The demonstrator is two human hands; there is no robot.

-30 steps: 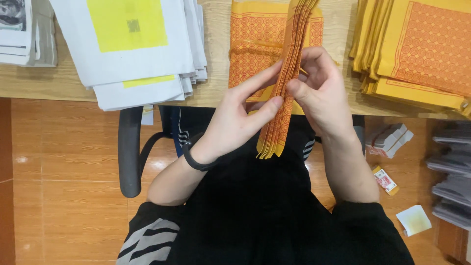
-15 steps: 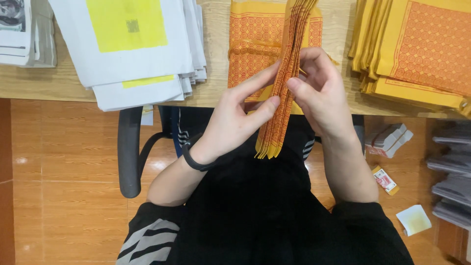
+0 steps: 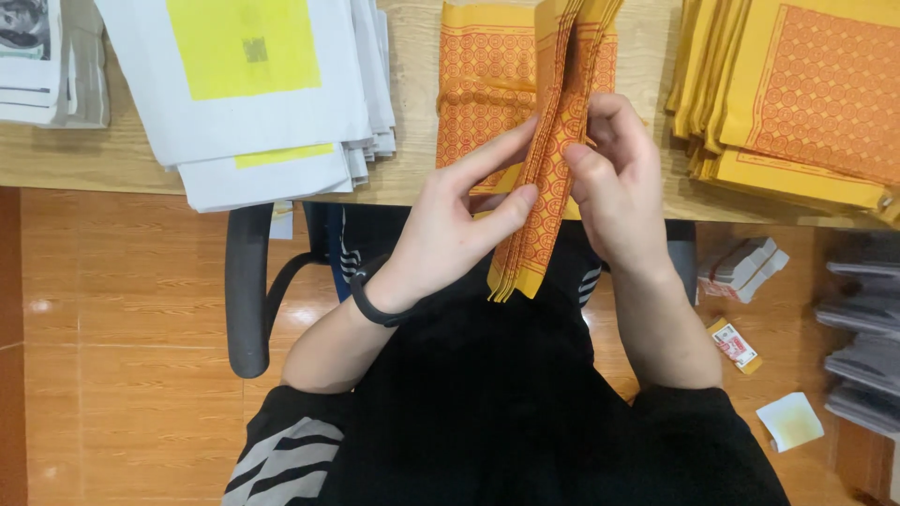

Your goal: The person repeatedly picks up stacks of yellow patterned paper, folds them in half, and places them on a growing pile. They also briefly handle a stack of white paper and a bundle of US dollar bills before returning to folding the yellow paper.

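Head view, legend as a short exchange.

A: What is held, and where?
B: A thick sheaf of orange-and-yellow printed paper sheets (image 3: pixel 548 178), stood on edge above the near edge of the pale wooden table (image 3: pixel 412 178); its lower end hangs past that edge over the person's black-clothed lap (image 3: pixel 487 403). The left hand (image 3: pixel 450 230) pinches one face, thumb and forefinger extended. The right hand (image 3: pixel 619 187) clasps the other face, fingers curled round the sheets.

A: What lies about it?
B: Behind the sheaf, a flat stack of the same orange paper (image 3: pixel 483 84). To the right, fanned yellow-bordered sheets (image 3: pixel 797 103) overhang the table edge. To the left, white envelopes with yellow panels (image 3: pixel 262 94) do likewise.

A: Open room?
B: Orange tiled floor (image 3: pixel 122 375) beside the black chair armrest (image 3: pixel 248 290); small packets (image 3: pixel 745 267) lie on the floor at right.
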